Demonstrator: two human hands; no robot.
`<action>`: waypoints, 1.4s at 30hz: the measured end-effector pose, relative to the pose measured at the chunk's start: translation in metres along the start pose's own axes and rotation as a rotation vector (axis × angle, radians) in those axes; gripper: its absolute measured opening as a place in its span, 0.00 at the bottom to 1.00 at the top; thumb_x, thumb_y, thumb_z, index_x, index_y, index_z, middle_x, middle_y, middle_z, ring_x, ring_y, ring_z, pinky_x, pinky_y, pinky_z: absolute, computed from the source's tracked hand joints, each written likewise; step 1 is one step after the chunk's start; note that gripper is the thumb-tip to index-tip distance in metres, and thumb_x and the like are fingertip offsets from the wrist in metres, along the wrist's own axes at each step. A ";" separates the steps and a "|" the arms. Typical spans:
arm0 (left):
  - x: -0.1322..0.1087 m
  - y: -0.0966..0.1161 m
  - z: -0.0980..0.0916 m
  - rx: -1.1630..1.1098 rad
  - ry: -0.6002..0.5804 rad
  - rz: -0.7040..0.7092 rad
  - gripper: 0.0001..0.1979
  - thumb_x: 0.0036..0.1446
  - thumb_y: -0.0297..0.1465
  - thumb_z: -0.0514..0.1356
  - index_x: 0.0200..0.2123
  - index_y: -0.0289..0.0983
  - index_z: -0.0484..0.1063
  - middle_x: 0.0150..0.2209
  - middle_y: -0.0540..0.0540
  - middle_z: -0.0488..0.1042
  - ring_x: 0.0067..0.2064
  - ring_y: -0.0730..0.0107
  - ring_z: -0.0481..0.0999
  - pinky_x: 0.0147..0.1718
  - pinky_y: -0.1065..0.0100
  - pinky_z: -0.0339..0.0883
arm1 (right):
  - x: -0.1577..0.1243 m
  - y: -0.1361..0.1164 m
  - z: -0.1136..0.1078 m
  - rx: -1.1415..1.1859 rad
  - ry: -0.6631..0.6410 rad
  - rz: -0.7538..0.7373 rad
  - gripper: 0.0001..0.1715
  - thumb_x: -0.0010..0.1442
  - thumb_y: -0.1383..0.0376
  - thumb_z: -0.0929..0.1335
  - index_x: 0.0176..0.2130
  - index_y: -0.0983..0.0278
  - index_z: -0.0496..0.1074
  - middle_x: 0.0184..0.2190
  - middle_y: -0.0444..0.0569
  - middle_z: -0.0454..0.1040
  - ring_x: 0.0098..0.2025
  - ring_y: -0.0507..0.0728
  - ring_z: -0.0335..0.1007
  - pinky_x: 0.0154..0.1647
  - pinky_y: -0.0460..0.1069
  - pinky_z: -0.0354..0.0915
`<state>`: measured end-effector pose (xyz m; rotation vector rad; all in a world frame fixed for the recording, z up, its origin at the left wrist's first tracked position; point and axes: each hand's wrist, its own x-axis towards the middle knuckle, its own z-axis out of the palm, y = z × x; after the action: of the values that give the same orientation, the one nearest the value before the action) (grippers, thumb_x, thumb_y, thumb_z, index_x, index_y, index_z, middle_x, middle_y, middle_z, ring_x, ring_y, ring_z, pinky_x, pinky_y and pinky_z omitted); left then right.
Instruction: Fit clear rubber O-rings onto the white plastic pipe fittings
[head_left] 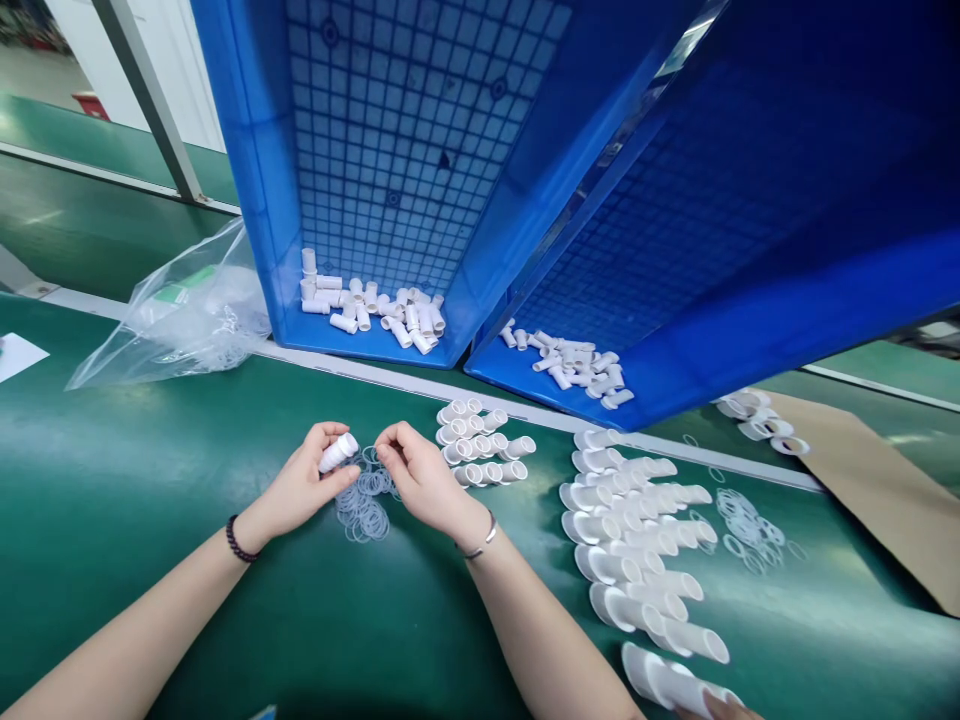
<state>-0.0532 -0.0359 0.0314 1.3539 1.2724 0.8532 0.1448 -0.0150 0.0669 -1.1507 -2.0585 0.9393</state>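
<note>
My left hand (311, 478) is closed around a short white plastic pipe fitting (339, 452), its open end tilted up and to the right. Just right of it, the fingers of my right hand (416, 475) pinch a thin translucent ring (370, 456). Below and between both hands lies a loose pile of similar rings (364, 512) on the green work surface (225, 440). Beyond my right hand, several white fittings (480, 445) stand grouped in rows.
Two tilted blue bins (360, 345) (517, 385) hold more white fittings. A clear plastic bag (187, 310) lies at left. To the right are rows of larger white pipe pieces (630, 530), another ring pile (750, 530) and cardboard (870, 470). Another person's hand (724, 708) touches the nearest pieces.
</note>
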 end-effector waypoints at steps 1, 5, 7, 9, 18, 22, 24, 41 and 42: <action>-0.002 0.000 0.002 0.075 -0.004 -0.001 0.26 0.52 0.42 0.63 0.51 0.38 0.60 0.44 0.44 0.68 0.42 0.63 0.71 0.38 0.63 0.67 | 0.000 -0.001 0.003 0.028 0.001 -0.001 0.07 0.66 0.67 0.60 0.36 0.63 0.64 0.31 0.45 0.69 0.34 0.53 0.66 0.38 0.48 0.62; -0.009 0.003 0.011 0.268 0.017 0.053 0.17 0.59 0.43 0.56 0.43 0.38 0.60 0.40 0.45 0.68 0.39 0.64 0.70 0.36 0.63 0.66 | -0.001 0.003 0.015 0.030 -0.005 0.006 0.06 0.65 0.68 0.60 0.35 0.62 0.64 0.31 0.45 0.68 0.34 0.53 0.65 0.37 0.48 0.61; -0.011 0.004 0.012 0.311 -0.020 0.084 0.13 0.62 0.42 0.52 0.41 0.39 0.60 0.37 0.47 0.68 0.36 0.64 0.70 0.34 0.64 0.64 | -0.001 0.006 0.019 -0.001 -0.007 -0.001 0.06 0.65 0.68 0.60 0.35 0.62 0.64 0.32 0.46 0.69 0.35 0.54 0.65 0.38 0.49 0.61; -0.012 0.004 0.011 0.363 -0.088 0.133 0.11 0.63 0.40 0.51 0.40 0.39 0.60 0.36 0.47 0.69 0.35 0.64 0.70 0.33 0.63 0.63 | -0.001 0.009 0.021 -0.027 -0.015 -0.009 0.06 0.65 0.69 0.60 0.34 0.62 0.63 0.33 0.47 0.69 0.36 0.55 0.65 0.39 0.50 0.61; -0.013 -0.008 0.017 0.037 -0.010 0.289 0.12 0.62 0.36 0.55 0.47 0.40 0.62 0.45 0.43 0.68 0.45 0.63 0.68 0.44 0.63 0.62 | 0.001 0.010 0.022 0.319 -0.052 0.181 0.06 0.65 0.64 0.61 0.36 0.62 0.64 0.30 0.43 0.68 0.33 0.52 0.65 0.35 0.47 0.62; -0.012 -0.003 0.027 -0.374 0.001 0.045 0.14 0.64 0.42 0.52 0.46 0.39 0.63 0.32 0.49 0.67 0.32 0.71 0.65 0.33 0.68 0.62 | 0.000 0.004 0.022 0.377 0.010 0.179 0.09 0.66 0.62 0.60 0.39 0.62 0.66 0.32 0.44 0.69 0.34 0.52 0.67 0.36 0.48 0.64; -0.012 0.003 0.030 -0.570 0.008 -0.034 0.15 0.63 0.43 0.54 0.43 0.38 0.64 0.30 0.51 0.66 0.30 0.74 0.63 0.30 0.70 0.61 | 0.000 0.004 0.024 0.361 0.012 0.162 0.09 0.66 0.62 0.61 0.41 0.62 0.67 0.34 0.45 0.71 0.35 0.52 0.68 0.39 0.49 0.65; -0.013 0.007 0.019 -0.757 0.003 -0.212 0.19 0.54 0.45 0.63 0.40 0.36 0.71 0.30 0.49 0.69 0.28 0.73 0.63 0.25 0.72 0.61 | 0.051 0.038 -0.160 -0.712 0.178 0.623 0.17 0.68 0.63 0.58 0.51 0.63 0.68 0.48 0.55 0.74 0.52 0.60 0.69 0.51 0.51 0.61; -0.013 0.007 0.019 -0.747 0.010 -0.214 0.19 0.53 0.46 0.63 0.40 0.36 0.71 0.30 0.49 0.69 0.28 0.73 0.63 0.26 0.72 0.61 | 0.060 0.056 -0.175 -0.734 0.177 0.708 0.18 0.67 0.65 0.58 0.54 0.66 0.66 0.50 0.59 0.73 0.54 0.61 0.67 0.53 0.52 0.60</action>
<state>-0.0357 -0.0515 0.0365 0.6090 0.9343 1.0412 0.2780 0.1095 0.1318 -2.3482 -1.9021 0.3024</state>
